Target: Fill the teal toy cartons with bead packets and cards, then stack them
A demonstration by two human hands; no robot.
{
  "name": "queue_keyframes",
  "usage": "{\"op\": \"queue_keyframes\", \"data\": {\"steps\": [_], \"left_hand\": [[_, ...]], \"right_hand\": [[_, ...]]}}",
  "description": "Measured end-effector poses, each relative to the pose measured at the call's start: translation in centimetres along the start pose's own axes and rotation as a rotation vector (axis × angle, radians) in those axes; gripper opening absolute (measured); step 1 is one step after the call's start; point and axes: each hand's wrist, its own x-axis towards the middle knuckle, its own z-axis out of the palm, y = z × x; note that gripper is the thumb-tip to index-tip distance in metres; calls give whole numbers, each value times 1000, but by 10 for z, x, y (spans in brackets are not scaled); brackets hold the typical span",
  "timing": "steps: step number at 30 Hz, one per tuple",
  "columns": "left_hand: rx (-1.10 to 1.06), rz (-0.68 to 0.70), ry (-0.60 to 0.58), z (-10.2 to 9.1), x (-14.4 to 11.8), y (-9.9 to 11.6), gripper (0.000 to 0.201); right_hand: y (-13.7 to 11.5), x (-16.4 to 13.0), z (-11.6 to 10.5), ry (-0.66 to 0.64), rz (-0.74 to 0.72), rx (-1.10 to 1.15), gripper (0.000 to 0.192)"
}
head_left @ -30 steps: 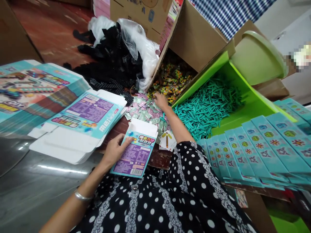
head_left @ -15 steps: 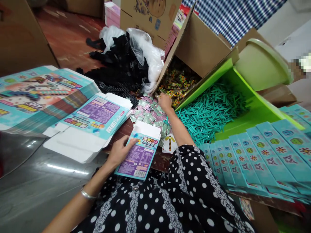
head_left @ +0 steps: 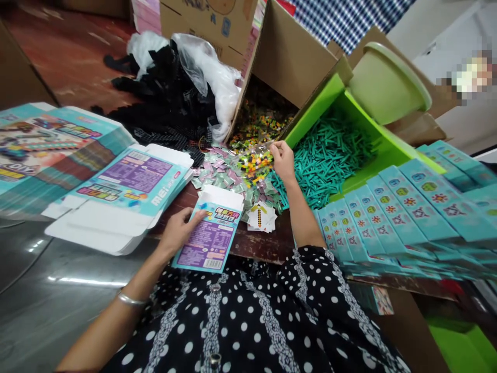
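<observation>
My left hand (head_left: pixel 179 232) is closed on a flat teal and purple printed box (head_left: pixel 209 235) near my lap, its white top flap pointing away from me. With bent fingers, my right hand (head_left: pixel 284 160) pinches the edge of a clear plastic bag (head_left: pixel 256 161) of small orange, yellow, green and black pieces. That bag hangs over a heap of small pink and green packets (head_left: pixel 221 173). Close to the box lies a small stack of white cards (head_left: pixel 261 216) with a pickaxe picture. Behind the bag, a tipped cardboard carton (head_left: pixel 297 57) contains more such bags.
A bright green bin (head_left: pixel 392 142) of teal stick-like pieces (head_left: pixel 330 155) lies tilted at right. Teal boxes (head_left: pixel 388 212) stand in rows beside it. Flattened boxes (head_left: pixel 128 176) are stacked at left. Black textured pieces (head_left: pixel 163 103) and a white plastic bag (head_left: pixel 217 88) lie at the back.
My right hand has come back out of the carton's mouth with a bag of coloured pieces. My left hand still holds the box. The view has shifted slightly right.
</observation>
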Motion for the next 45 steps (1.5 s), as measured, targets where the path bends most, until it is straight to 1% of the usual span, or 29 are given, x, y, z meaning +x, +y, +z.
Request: {"op": "queue_keyframes", "data": {"steps": [3, 7, 10, 12, 16, 20, 22, 24, 27, 29, 30, 33, 35, 38, 41, 43, 45], "left_hand": [[12, 4, 1, 0, 1, -2, 67], [19, 16, 17, 0, 1, 0, 69], [-10, 9, 19, -1, -1, 1, 69], [-38, 2, 11, -2, -2, 3, 68], [-59, 6, -4, 0, -4, 8, 64], [-96, 38, -14, 2, -9, 20, 57], [-120, 53, -13, 1, -12, 26, 55], [-136, 67, -8, 0, -15, 32, 54], [-147, 86, -6, -3, -20, 37, 51], [-148, 92, -4, -3, -23, 39, 49], [-146, 91, -4, -2, -25, 40, 48], [-148, 77, -16, 2, -29, 43, 48], [-156, 65, -35, 5, -30, 44, 50], [-154, 52, -60, 8, -29, 45, 53], [-150, 47, -85, 8, -27, 44, 55], [-147, 47, -96, 9, -26, 44, 55], [-141, 52, -100, 10, -28, 44, 55]], "right_hand": [[-3, 4, 12, 39, -13, -51, 17], [0, 19, 24, 52, 47, -95, 17], [0, 22, 26, 63, 76, 7, 18], [-4, 17, 25, 31, 57, 99, 20], [-25, -6, 27, -95, 15, 191, 27], [-56, -30, 33, -270, 21, 183, 38], [-69, -40, 35, -384, 43, 169, 42], [-80, -47, 34, -527, 36, 169, 40], [-91, -56, 33, -793, -10, 160, 32], [-96, -61, 34, -898, -40, 111, 26], [-99, -63, 36, -909, -62, 63, 24], [-103, -65, 40, -869, -158, -128, 22], [-105, -62, 39, -858, -204, -204, 21], [-110, -51, 29, -871, -237, -212, 20], [-118, -38, 18, -915, -290, -241, 21], [-124, -34, 17, -957, -327, -279, 22], [-129, -36, 24, -994, -353, -326, 24]]}}
